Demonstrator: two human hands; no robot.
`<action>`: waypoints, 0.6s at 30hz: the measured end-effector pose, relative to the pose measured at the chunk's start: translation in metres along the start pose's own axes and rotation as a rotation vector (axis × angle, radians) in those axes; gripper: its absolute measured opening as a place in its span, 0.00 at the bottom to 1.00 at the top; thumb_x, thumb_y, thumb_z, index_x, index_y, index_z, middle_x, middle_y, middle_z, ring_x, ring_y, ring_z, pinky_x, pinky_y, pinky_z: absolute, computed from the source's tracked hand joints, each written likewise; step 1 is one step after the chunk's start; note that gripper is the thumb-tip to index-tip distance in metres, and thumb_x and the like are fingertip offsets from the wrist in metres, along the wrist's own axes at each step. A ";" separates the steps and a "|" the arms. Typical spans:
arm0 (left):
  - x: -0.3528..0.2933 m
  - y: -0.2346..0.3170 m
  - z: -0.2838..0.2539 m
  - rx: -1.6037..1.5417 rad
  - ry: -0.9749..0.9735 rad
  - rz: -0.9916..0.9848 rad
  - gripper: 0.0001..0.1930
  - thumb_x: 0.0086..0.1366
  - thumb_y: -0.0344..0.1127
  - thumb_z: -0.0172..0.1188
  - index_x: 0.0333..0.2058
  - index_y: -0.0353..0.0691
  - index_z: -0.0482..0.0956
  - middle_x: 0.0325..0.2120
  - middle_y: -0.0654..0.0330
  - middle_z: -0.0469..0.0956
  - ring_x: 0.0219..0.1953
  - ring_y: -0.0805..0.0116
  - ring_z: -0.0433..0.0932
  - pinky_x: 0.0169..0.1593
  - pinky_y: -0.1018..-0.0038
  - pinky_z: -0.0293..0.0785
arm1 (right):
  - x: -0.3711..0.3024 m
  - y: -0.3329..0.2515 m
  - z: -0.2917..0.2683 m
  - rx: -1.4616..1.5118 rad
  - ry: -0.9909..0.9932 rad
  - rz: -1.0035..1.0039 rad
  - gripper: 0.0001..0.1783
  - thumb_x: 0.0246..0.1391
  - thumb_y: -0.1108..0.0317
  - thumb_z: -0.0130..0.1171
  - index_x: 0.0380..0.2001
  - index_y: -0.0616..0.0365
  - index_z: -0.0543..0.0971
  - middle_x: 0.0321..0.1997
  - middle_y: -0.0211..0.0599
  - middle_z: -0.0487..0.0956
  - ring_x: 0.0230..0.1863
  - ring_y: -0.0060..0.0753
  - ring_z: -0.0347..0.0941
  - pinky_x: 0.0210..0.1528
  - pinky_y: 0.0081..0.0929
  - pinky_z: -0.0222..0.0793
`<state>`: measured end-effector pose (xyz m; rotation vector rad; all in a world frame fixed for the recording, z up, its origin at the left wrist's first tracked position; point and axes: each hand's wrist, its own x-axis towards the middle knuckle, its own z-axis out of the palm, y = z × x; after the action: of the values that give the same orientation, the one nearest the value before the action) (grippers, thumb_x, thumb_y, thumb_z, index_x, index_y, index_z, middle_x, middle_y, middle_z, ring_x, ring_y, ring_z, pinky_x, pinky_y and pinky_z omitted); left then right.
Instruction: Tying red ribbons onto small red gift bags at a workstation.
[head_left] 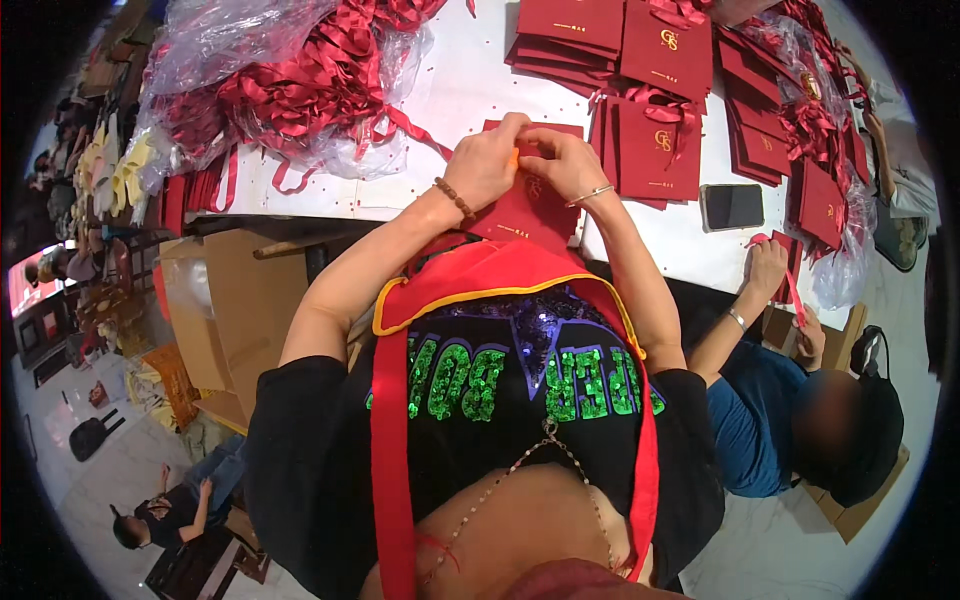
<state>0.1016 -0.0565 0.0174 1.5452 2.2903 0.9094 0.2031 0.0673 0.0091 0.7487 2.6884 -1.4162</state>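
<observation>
Head view: the left hand (pixel 487 160) and right hand (pixel 566 165) were close together, fingers bent over the upper part of a red bag (pixel 530 208) at the near edge of the white surface (pixel 465 75), though how firmly they pinched it could not be told. The bag looked light and flat, probably stiff but easily creased, so its side edges seemed the safest hold. Beyond lay stacked red bags (pixel 655 150) and heaped, likely slippery ribbons (pixel 310 80).
</observation>
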 end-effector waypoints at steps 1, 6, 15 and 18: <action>0.000 -0.003 -0.004 -0.096 -0.023 -0.040 0.17 0.53 0.26 0.51 0.43 0.40 0.63 0.25 0.47 0.76 0.30 0.47 0.75 0.34 0.59 0.71 | 0.000 0.004 0.001 0.047 0.031 -0.004 0.20 0.40 0.59 0.60 0.41 0.46 0.77 0.31 0.43 0.78 0.34 0.45 0.75 0.37 0.37 0.68; 0.000 -0.020 -0.007 -0.124 -0.090 -0.072 0.12 0.53 0.33 0.58 0.37 0.41 0.73 0.25 0.53 0.76 0.29 0.53 0.76 0.32 0.65 0.71 | -0.008 -0.006 0.003 0.019 0.136 -0.122 0.23 0.40 0.62 0.61 0.43 0.50 0.71 0.32 0.42 0.78 0.34 0.46 0.75 0.37 0.37 0.68; 0.041 -0.042 -0.038 -0.020 -0.490 0.024 0.14 0.55 0.42 0.53 0.30 0.37 0.78 0.38 0.54 0.74 0.37 0.62 0.73 0.40 0.71 0.69 | -0.014 -0.007 0.006 -0.079 0.176 -0.306 0.19 0.41 0.64 0.62 0.37 0.53 0.69 0.31 0.40 0.78 0.32 0.45 0.75 0.33 0.36 0.67; 0.061 -0.035 -0.052 -0.209 -0.897 -0.117 0.14 0.55 0.40 0.52 0.32 0.34 0.77 0.39 0.61 0.74 0.34 0.75 0.71 0.37 0.80 0.68 | -0.019 -0.019 0.002 -0.183 0.117 -0.258 0.17 0.40 0.63 0.63 0.34 0.54 0.70 0.30 0.37 0.78 0.31 0.42 0.74 0.33 0.37 0.66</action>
<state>0.0238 -0.0295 0.0453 1.3233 1.5565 0.2927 0.2119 0.0486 0.0272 0.5018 3.0455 -1.1752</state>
